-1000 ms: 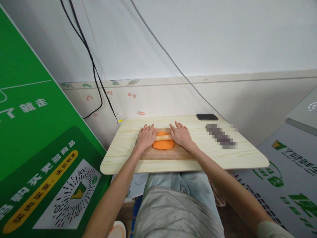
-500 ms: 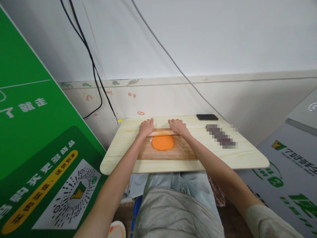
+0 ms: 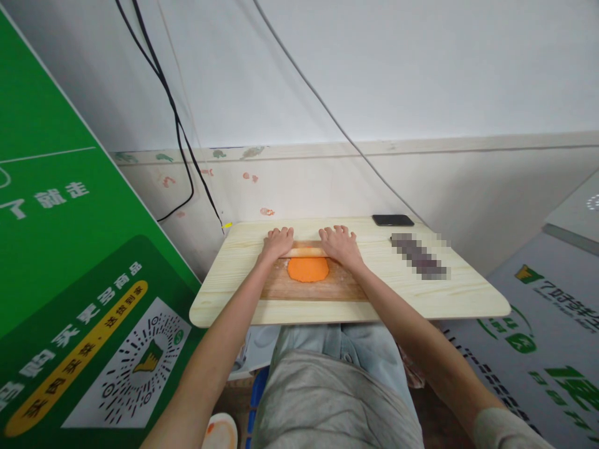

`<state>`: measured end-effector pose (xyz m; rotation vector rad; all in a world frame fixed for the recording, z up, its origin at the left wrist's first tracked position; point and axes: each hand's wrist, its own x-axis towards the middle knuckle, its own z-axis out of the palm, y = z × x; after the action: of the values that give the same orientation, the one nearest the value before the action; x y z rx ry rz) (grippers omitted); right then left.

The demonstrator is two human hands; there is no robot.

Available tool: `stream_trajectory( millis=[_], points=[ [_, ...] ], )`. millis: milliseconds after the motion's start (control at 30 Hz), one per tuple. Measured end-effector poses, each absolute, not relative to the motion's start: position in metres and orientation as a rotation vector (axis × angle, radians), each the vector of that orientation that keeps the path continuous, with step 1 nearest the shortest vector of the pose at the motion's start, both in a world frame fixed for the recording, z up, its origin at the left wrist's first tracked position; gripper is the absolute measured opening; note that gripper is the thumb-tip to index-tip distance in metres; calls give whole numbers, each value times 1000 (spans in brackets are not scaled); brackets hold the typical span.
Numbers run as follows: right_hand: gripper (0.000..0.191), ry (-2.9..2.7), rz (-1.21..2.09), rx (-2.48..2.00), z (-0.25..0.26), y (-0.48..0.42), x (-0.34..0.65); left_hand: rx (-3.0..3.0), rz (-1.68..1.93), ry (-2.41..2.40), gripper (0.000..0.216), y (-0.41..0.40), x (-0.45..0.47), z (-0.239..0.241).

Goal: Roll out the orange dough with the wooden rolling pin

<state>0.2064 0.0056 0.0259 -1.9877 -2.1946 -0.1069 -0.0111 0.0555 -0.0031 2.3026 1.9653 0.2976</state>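
Note:
A wooden rolling pin lies crosswise on the far edge of a flat orange sheet of dough. The dough rests on a wooden board with traces of white powder. My left hand grips the pin's left end, its fingers bent over the far side. On the right end is my right hand, palm down on the pin with fingers curved beyond it. Both hands hide the ends of the pin.
The board sits on a pale wood-grain table against the wall. A black phone lies at the back right, near a pixelated item. Cables hang at the left. A green sign stands at left; a printed panel at right.
My right hand has shifted slightly, its fingers now stretched further over the pin. The left hand has also moved slightly. The dough looks nearly the same.

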Motion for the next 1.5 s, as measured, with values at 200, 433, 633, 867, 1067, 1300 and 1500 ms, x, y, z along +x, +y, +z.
stream_trajectory(
  millis=[200,433,633,867,1067,1300,1500],
  points=[
    [58,-2173,-242,-1916,22,-26,204,2220,289,2014,55,28,-8,-4],
    [60,-2120,-270,-1899,10,-44,200,2231,326,1985,57,14,-5,-2],
    [60,-2029,-320,-1856,-6,-56,195,2267,305,1987,56,10,-6,0],
    [59,-2057,-292,-1893,0,-57,195,2212,344,2000,56,7,-3,3],
    [55,-2229,-220,-1928,20,-30,203,2282,293,2029,56,2,-1,6],
    [56,-2385,117,-1945,22,29,209,2358,217,2041,55,-1,0,5],
    [52,-2465,211,-1909,28,63,203,2342,192,2025,54,0,0,9]
  ],
)
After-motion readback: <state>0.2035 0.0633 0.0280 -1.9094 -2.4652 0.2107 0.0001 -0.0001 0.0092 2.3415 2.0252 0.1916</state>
